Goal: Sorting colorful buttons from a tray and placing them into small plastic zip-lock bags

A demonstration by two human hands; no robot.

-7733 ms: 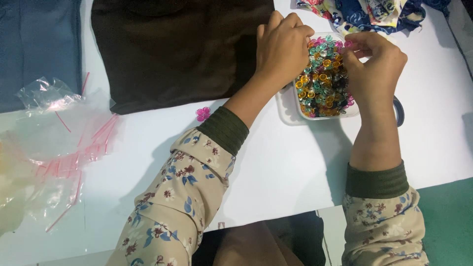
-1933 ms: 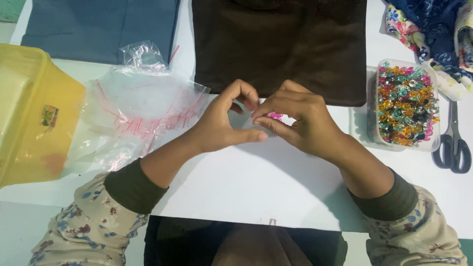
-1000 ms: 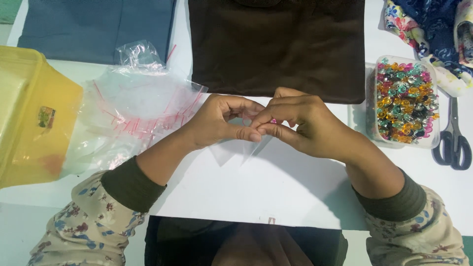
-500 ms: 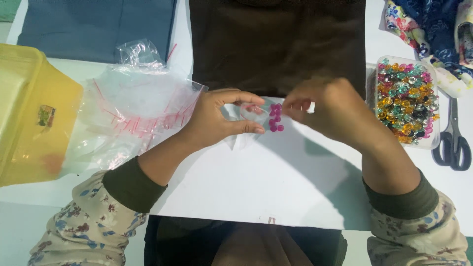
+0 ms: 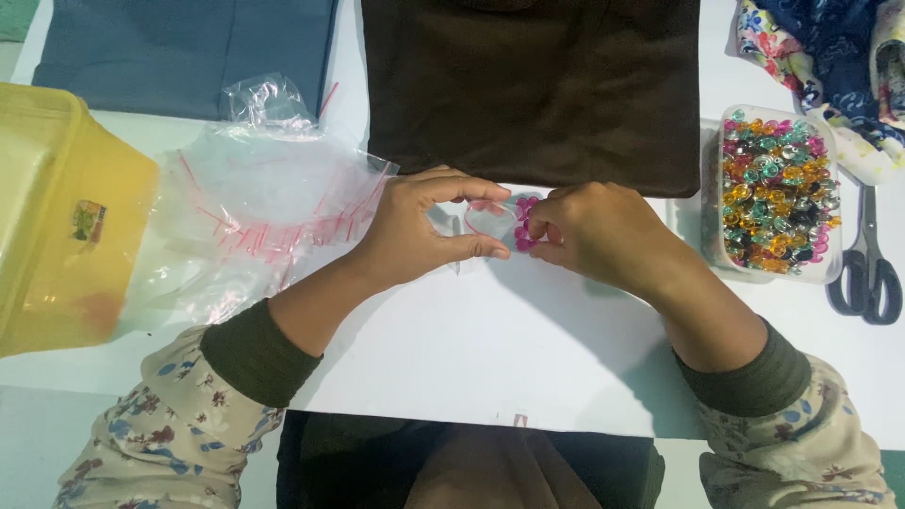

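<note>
My left hand (image 5: 419, 231) pinches a small clear zip bag (image 5: 489, 220) with a red seal line, holding its mouth between thumb and fingers. My right hand (image 5: 596, 231) presses several small pink beads (image 5: 523, 224) against the bag's mouth, fingers closed around them. Both hands meet above the white table (image 5: 490, 349), just in front of the brown cloth (image 5: 533, 90). To the right stands a clear tub (image 5: 775, 193) full of colourful beads.
A heap of clear zip bags with red strips (image 5: 259, 212) lies to the left, next to a yellow plastic container (image 5: 61, 217). Black-handled scissors (image 5: 865, 264) lie at the far right. A blue cloth (image 5: 189, 52) and floral fabric (image 5: 825, 57) sit at the back.
My hands have come back together and lowered toward the table. The pink beads, held clear of the bag half a second ago, now sit at the bag's mouth.
</note>
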